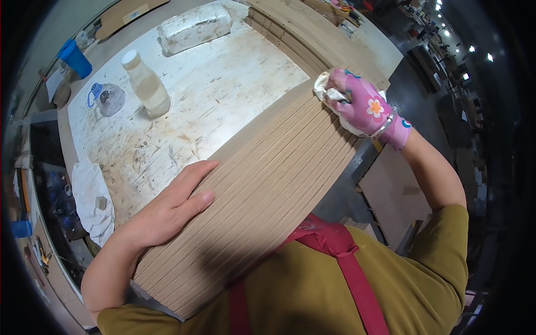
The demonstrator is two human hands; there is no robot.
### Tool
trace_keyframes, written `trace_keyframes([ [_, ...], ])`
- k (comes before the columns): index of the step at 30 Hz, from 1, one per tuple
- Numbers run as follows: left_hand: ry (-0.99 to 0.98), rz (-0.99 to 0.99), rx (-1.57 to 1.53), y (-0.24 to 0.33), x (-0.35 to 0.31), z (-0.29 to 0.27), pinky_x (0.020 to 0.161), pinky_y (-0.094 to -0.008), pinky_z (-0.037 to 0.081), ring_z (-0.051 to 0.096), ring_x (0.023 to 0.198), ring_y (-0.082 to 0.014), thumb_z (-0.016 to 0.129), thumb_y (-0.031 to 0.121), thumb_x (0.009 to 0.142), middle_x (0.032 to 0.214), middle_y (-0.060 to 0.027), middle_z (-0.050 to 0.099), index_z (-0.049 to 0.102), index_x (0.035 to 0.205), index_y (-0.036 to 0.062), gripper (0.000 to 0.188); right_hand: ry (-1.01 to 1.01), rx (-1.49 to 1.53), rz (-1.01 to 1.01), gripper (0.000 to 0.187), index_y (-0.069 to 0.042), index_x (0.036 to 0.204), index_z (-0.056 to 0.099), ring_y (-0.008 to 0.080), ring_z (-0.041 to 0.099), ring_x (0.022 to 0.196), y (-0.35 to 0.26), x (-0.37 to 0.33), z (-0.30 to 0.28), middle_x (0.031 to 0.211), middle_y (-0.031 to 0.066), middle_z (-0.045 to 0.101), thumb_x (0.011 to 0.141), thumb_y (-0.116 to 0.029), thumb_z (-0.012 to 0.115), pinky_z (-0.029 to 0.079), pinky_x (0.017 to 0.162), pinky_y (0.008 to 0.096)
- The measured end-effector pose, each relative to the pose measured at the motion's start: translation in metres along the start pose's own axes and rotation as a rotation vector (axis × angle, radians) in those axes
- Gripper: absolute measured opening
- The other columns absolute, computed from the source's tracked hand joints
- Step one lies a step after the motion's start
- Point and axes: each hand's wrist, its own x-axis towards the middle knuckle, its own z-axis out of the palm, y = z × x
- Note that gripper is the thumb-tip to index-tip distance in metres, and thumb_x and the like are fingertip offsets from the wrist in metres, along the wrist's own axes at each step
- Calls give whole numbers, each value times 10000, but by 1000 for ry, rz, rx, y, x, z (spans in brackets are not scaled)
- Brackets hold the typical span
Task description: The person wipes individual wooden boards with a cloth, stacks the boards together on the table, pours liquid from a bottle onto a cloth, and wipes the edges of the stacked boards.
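A stack of thin brown wooden boards (262,184), edges facing up, slants across the table in front of me. My left hand (173,206) is bare and rests on the near left part of the stack, its fingers stretched out over the far side. At the far right end is my right hand (363,103), in a pink flowered glove with a bracelet at the wrist. Its fingers are closed round a crumpled white cloth (322,85), pressed on the board edges. Part of the cloth is hidden under the glove.
The stained white tabletop (223,106) bears a bottle of cloudy liquid (148,89), a clear jug (109,100), a blue cup (75,58) and a wrapped block (195,29). More boards (285,42) lie at the back. A white rag (92,195) hangs at the left edge.
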Motion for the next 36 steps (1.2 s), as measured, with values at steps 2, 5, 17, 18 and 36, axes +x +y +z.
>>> trace_keyframes([
  [2,-10,9,-2,-1,3,-1,1098,-352,223,312,1312,-298,424,307,972,1378,-205,342,303,1380,-29,543,-7,98,-42,218,-41,946,545,326,627,791,-11,-2,5,871,162,596,757,-109,632,518,727,407],
  [5,-21,18,-13,-6,4,0,1102,-349,216,310,1315,-296,430,288,969,1382,-203,341,303,1379,-33,537,71,169,-493,287,-42,995,536,325,615,854,-72,-14,35,909,166,592,743,-131,639,511,765,405],
  [17,-15,-11,-55,-6,1,-2,1101,-341,212,307,1315,-274,452,224,956,1379,-183,340,305,1380,-30,516,124,397,15,246,-39,1003,604,272,580,873,48,-6,-18,944,136,582,798,-176,596,463,772,355],
  [18,-16,-16,-57,-4,-1,-3,1101,-341,212,307,1315,-274,452,224,956,1379,-183,340,305,1380,-30,516,193,252,-87,258,-40,1004,603,287,576,890,48,-8,-17,965,145,576,782,-171,594,460,786,362],
  [36,14,-36,-25,3,1,1,1110,-337,193,286,1334,-264,458,167,926,1399,-179,336,290,1388,-27,529,154,246,148,194,-88,986,596,275,619,792,40,4,7,879,113,593,795,-122,617,517,705,383],
])
